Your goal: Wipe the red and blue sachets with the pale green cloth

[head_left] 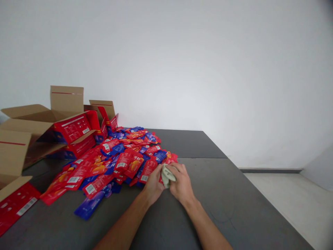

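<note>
My right hand point(181, 182) is closed around a crumpled pale grey-green cloth point(168, 177). Close against it, my left hand point(153, 186) is curled around a red packet point(160, 180), of which only a sliver shows between the fingers and the cloth. Cloth and packet touch each other. Just beyond and to the left of both hands spreads a heap of flat red and blue packets point(122, 163), several with white barcode labels. One blue packet point(90, 205) lies at the heap's near edge.
Open cardboard boxes with red and blue printed sides point(74, 130) stand on the left, flaps raised. Another open red box point(18, 205) is at the near left. The dark table point(221, 208) has its right edge above a pale floor point(281, 194). A white wall rises behind.
</note>
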A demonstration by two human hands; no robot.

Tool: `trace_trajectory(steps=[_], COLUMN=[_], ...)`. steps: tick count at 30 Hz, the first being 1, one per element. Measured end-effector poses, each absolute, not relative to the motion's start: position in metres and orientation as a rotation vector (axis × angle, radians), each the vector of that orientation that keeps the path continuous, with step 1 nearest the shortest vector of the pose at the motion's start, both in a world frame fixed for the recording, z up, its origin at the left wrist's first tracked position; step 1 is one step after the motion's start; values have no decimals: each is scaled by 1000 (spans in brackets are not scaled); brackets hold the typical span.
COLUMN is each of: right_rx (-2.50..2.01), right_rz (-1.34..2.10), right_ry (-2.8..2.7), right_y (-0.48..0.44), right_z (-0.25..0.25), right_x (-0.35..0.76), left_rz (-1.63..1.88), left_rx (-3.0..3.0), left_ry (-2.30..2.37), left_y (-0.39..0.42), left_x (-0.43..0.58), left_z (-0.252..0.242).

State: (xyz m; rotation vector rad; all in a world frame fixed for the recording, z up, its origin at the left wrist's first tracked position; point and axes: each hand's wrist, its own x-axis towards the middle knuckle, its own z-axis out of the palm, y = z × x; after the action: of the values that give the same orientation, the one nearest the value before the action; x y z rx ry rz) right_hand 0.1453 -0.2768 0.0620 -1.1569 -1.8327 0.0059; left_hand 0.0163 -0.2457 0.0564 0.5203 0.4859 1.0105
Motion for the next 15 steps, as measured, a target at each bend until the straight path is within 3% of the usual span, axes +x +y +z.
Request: trace_trajectory(steps=[7, 15], right_rx=[-1275, -1023], right_rz=[-54, 129], right_ry=[-1597, -1979], right_y=[-270, -282], right_z=[68, 69], right_x=[171, 140], left_rz=[937, 1096], left_rx=[608, 517], left_ry=[467, 434], left_y=[-260, -245], left_x=[27, 12], left_z=[62, 64])
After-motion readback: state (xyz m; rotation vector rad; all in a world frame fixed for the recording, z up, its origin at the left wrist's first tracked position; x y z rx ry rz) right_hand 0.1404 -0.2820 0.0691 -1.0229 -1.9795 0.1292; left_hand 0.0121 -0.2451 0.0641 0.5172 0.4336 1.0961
